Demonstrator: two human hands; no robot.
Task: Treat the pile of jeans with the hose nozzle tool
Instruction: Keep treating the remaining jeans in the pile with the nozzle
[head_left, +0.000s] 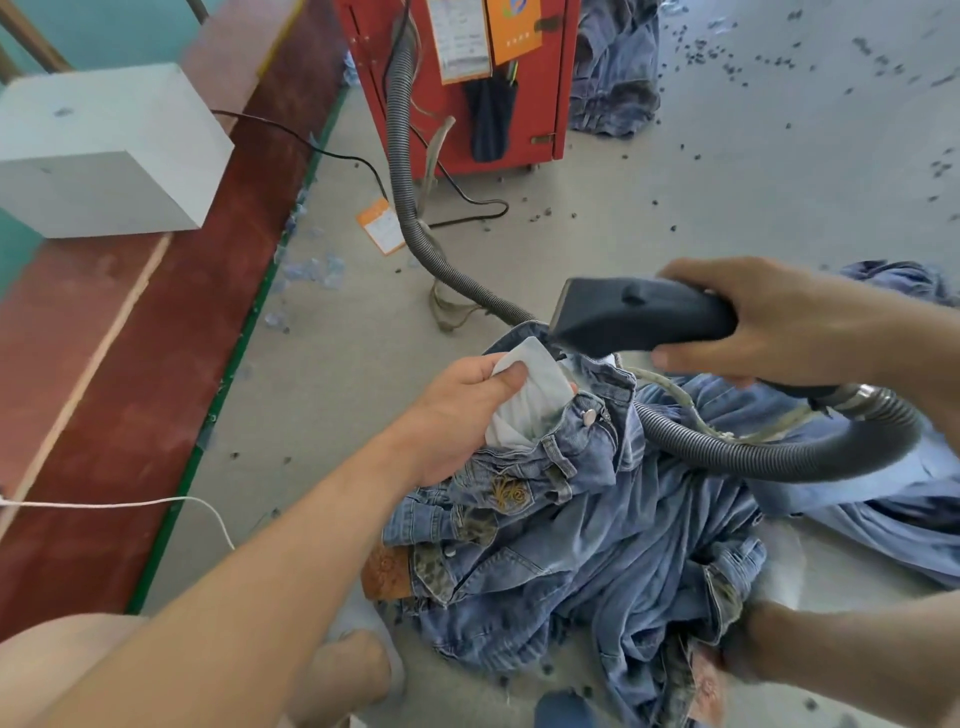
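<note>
1. We pinch a white pocket lining (524, 400) with our left hand (462, 415), pulled out of the jeans pile (597, 545) on the floor.
2. Our right hand (779, 322) grips the dark nozzle (639, 314) just above it.
3. The ribbed hose (410, 208) runs to the red machine (462, 83); its labels are unreadable.

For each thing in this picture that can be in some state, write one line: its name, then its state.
left hand: pinches the white pocket lining
white pocket lining: pulled out of the jeans
right hand: grips the hose nozzle
hose nozzle: mouth at the lining
grey hose: loops over the pile
pile of jeans: crumpled on the floor
red cabinet: door shut
</note>
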